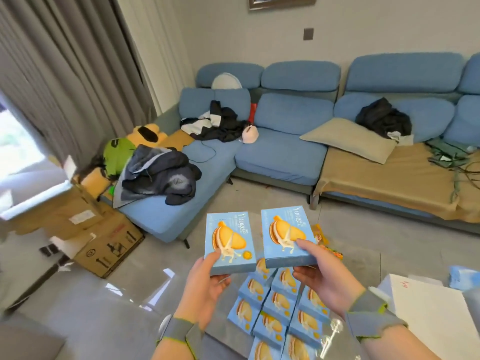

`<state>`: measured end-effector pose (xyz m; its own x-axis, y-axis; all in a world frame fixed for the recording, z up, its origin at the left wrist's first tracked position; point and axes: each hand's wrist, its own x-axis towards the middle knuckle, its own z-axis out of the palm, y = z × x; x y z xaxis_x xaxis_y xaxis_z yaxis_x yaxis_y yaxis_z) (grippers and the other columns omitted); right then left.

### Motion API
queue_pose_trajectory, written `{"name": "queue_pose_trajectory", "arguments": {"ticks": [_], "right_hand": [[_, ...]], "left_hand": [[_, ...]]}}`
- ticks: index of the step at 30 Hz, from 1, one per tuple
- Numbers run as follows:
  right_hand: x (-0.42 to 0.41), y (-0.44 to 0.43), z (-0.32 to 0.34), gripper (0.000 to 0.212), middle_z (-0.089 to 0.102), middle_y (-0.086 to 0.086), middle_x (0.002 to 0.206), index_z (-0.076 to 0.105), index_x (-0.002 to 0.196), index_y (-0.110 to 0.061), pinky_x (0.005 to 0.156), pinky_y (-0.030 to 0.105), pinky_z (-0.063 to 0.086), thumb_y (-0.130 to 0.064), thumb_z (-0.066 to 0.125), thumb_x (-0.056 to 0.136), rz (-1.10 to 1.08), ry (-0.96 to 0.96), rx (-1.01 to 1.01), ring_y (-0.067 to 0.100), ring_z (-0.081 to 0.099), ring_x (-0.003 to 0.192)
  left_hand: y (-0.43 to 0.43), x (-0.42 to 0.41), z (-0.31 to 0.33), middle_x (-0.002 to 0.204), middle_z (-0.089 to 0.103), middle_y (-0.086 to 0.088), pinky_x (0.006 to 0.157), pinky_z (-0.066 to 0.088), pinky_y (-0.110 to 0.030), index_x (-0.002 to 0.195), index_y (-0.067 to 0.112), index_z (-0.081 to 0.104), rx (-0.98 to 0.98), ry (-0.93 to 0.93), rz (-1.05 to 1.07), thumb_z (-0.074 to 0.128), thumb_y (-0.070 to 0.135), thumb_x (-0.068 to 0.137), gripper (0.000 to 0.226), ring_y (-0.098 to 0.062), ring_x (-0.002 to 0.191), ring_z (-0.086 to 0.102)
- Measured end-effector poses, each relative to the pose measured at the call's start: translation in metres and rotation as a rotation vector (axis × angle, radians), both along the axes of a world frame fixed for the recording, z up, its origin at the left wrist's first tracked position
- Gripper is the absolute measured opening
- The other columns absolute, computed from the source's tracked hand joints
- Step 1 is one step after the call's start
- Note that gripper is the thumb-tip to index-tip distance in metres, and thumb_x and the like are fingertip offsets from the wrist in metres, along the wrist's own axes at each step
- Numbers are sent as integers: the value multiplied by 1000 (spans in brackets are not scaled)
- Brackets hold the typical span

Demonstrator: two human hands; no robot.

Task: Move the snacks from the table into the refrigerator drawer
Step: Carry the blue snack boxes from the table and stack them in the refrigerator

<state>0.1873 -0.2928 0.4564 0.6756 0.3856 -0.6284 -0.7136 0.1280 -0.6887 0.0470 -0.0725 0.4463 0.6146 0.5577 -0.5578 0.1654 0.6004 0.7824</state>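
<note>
Two flat blue snack boxes are held side by side in the air, above the far end of the block of boxes [280,307] laid out in rows on the table [220,336].

- Left box [230,242]: long axis is pointed away from the person, toward the sofa. The printed face is turned up. The near short end is gripped by the left hand [205,287], thumb pressed on the top face at the near-left corner, fingers curled underneath.
- Right box [287,237]: the same heading is kept, parallel to the left box and just beside it, with a narrow gap. The near end is gripped by the right hand [322,279], thumb laid on the top face, fingers curled beneath.
- Brand lettering is run along the right long edge of each held box.
- Boxes in the block are laid face up and packed edge to edge.
- Orange packets [324,242] are seen just beyond the block, to its right.
- A white sheet [428,307] is seen right of the block.
- A cardboard carton [109,245] is seen on the floor, left of the block and farther out.
- A blue sofa [285,152], strewn with dark clothing [161,175] and a beige pillow [350,139], is seen well beyond the block.
</note>
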Motion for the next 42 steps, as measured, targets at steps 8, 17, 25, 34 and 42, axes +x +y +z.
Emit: {"name": "queue_pose_trajectory", "arguments": {"ticks": [8,17,25,34,42], "right_hand": [[-9,7,41,39,65,8,85,70,119,-11,85,44,59,-30,81,87,161,-98,134,24,64,72],[-77,62,71,39,71,6,85,71,120,-11,85,42,58,-31,78,88,422,-115,238,22,63,71],[-189,120,115,33,68,6,88,72,115,-13,89,45,55,-30,77,88,599,-169,290,21,59,73],[-357,208,145,32,64,8,87,71,116,-11,88,47,52,-29,75,89,819,-216,288,22,57,70],[-495,290,147,40,63,9,94,70,121,-10,89,47,56,-32,76,89,1021,-272,281,22,58,73]], "left_hand": [[-32,-57,65,119,75,-22,85,48,-46,125,7,65,100,-131,206,66,23,98,31,-32,100,65],[-38,-172,108,123,74,-21,90,48,-48,135,9,62,189,-179,486,66,25,97,41,-36,109,65],[-15,-286,129,117,76,-20,80,53,-44,130,8,65,206,-264,667,66,22,97,36,-31,94,70],[37,-460,130,121,75,-19,82,54,-44,133,10,64,254,-353,852,69,25,94,43,-29,96,70],[76,-600,118,124,74,-18,82,53,-43,126,14,66,268,-391,1038,69,24,92,36,-30,101,68]]}}
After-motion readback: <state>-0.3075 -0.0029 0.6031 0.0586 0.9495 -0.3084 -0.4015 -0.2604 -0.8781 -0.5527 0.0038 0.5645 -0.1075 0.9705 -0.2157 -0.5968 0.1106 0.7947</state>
